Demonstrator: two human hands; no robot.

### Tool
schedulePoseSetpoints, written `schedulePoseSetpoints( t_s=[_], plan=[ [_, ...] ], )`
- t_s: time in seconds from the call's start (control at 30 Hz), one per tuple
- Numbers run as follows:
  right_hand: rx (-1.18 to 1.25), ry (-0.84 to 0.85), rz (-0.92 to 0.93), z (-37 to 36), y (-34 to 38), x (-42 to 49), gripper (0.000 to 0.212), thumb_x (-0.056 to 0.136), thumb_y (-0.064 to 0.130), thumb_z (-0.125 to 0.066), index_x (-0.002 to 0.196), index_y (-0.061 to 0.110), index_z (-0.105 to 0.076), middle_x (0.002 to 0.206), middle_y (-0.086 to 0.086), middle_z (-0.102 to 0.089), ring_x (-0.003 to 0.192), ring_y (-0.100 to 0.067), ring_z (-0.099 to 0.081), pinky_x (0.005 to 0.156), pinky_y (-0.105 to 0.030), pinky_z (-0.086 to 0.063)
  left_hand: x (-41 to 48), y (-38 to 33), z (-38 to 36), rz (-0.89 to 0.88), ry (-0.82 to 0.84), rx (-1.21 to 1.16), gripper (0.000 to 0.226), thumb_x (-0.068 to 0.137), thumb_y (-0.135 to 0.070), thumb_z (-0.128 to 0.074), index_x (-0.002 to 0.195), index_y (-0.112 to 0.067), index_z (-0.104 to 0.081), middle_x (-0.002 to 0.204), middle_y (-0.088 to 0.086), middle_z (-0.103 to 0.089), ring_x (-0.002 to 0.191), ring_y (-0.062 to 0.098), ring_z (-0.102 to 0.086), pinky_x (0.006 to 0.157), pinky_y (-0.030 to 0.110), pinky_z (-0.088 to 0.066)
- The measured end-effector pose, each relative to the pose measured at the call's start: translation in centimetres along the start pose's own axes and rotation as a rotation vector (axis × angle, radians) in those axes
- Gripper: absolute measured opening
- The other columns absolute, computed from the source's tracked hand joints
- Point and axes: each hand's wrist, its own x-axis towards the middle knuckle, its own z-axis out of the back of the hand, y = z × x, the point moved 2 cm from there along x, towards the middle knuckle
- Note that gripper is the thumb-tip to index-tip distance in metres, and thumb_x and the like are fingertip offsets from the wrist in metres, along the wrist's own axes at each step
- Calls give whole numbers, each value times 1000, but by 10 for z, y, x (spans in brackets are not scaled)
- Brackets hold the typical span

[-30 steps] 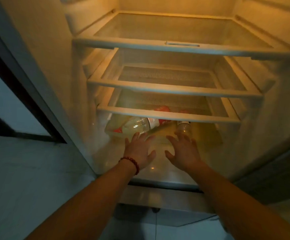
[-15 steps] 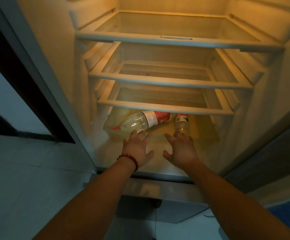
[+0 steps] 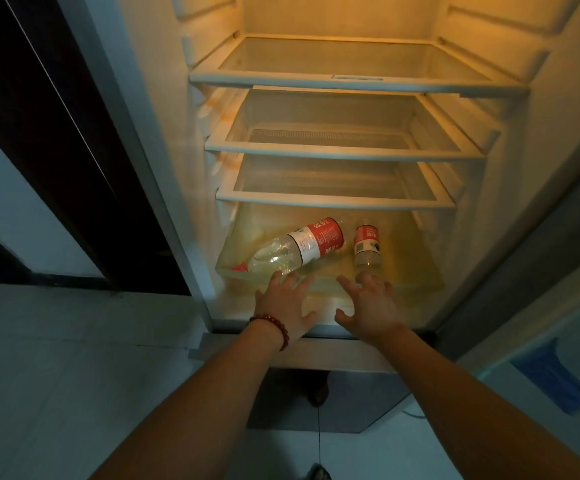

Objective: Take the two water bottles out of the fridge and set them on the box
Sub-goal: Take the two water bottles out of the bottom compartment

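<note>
1. The large bottle [image 3: 302,247] lies on its side on the fridge floor [image 3: 413,254], its cap end dim against the left wall.
2. The left hand [image 3: 283,306] is spread and holds nothing. Its fingertips overlap that bottle's edge, but contact is unclear.
3. The small bottle [image 3: 367,245] lies just to the right. Its near end is hidden behind the right hand [image 3: 373,306], which is also spread and grips nothing.

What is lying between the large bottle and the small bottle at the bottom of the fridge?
Nothing: the head view shows only a bare strip of fridge floor between the large bottle and the small bottle.
</note>
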Motion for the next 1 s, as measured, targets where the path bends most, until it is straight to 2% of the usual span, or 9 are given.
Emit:
schedulePoseSetpoints(
  t_s=[0.3,1.0],
  plan=[
    [32,31,-28,0,11,-41,66,84,49,-55,142,28,-33,137,-10,-40,130,-28,-35,111,-49,-27,-37,-4,-9,-13,29,-8,72,85,-49,-49,145,-34,-12,155,-6,-14,143,28,-3,106,57,-29],
    [30,39,-53,-5,27,-105,65,83,47,-56,142,30,-34,136,-10,-41,127,-30,-40,110,-47,-27,-101,-11,-16,-54,38,37,72,86,-49,-47,146,-29,-14,154,-1,-19,142,27,-8,110,51,-25]
  ],
)
